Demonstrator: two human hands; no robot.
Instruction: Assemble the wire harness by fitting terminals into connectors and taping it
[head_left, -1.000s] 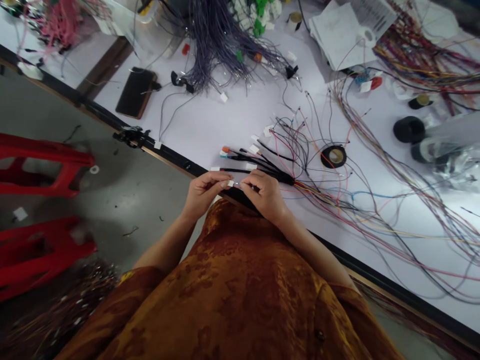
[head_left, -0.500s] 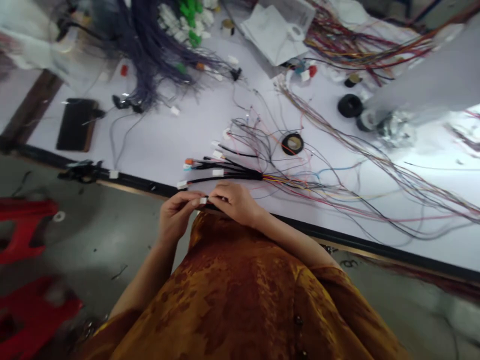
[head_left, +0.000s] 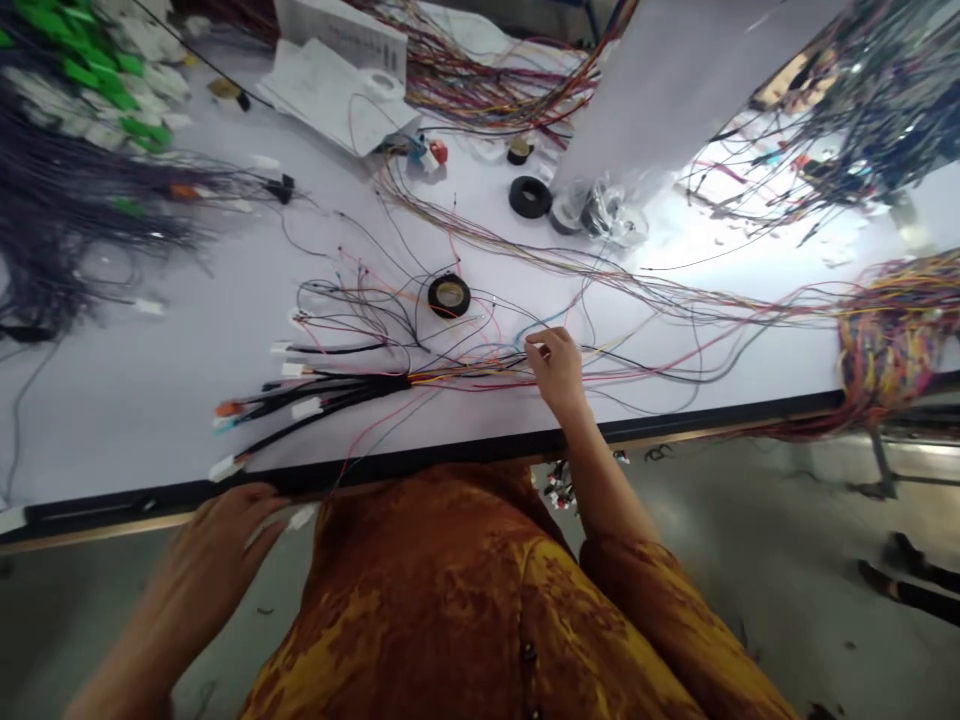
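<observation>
A wire harness [head_left: 337,390] lies on the white table, its black sheathed branches joining near the middle and fanning into thin coloured wires to the right. My right hand [head_left: 555,370] rests on those thin wires, with its fingertips pinched together over them. My left hand [head_left: 217,530] hangs blurred below the table's front edge, fingers spread. A small white tag [head_left: 302,516] is just off its fingertips, apparently not held. Orange and white connectors [head_left: 229,408] sit at the branch ends near the left.
A black tape roll [head_left: 449,296] lies among the wires. Black rings [head_left: 530,196], papers [head_left: 330,95], tangled wire bundles [head_left: 892,335] and green-and-white connectors [head_left: 90,90] surround the harness. A black table edge [head_left: 480,445] runs across, with a grey floor [head_left: 750,560] below.
My hands have parted from their pinch on a small white tag at the table edge. The right went out over the wires, the left down and left. The view has turned.
</observation>
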